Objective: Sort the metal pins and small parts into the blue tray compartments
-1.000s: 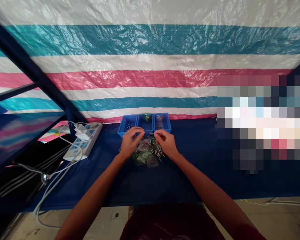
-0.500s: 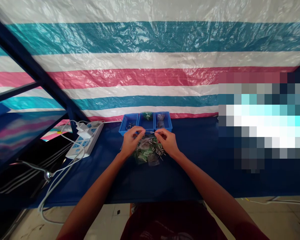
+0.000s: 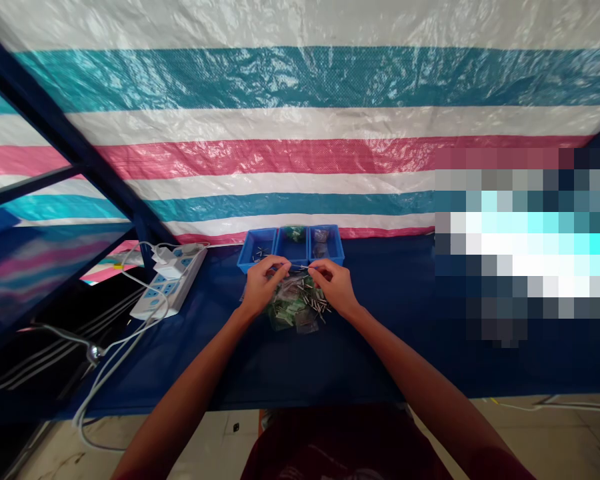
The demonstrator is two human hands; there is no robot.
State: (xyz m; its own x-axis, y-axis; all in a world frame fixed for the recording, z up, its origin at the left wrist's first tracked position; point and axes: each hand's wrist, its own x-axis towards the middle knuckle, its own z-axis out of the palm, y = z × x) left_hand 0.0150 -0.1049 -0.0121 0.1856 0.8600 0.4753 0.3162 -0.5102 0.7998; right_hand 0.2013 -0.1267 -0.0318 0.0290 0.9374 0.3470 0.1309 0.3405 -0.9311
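Note:
My left hand [image 3: 266, 283] and my right hand [image 3: 334, 285] face each other over a loose pile. Between their pinched fingertips stretches a thin metal rod [image 3: 299, 267], each hand closed on one end; it is too small to tell its exact kind. Under them lies the pile of small clear and green plastic packets [image 3: 289, 310], with short metal pins [image 3: 318, 299] scattered on its right side. Just beyond my fingers stand three blue bins: the left bin [image 3: 245, 248] with a few dark pins, the middle bin [image 3: 286, 252] with green packets, the right bin [image 3: 339, 248] with clear packets.
On the left a white power strip [image 3: 193, 270] holds a plugged-in adapter, its white cables [image 3: 100, 373] trailing over the table's front edge. A dark blue frame post [image 3: 100, 177] rises at the left. Striped plastic sheeting [image 3: 290, 157] hangs behind the blue table [image 3: 395, 360]. The right side is pixelated.
My hands stay almost in place, still pinching the thin rod between them. The view has shifted very slightly; the bins and pile look the same.

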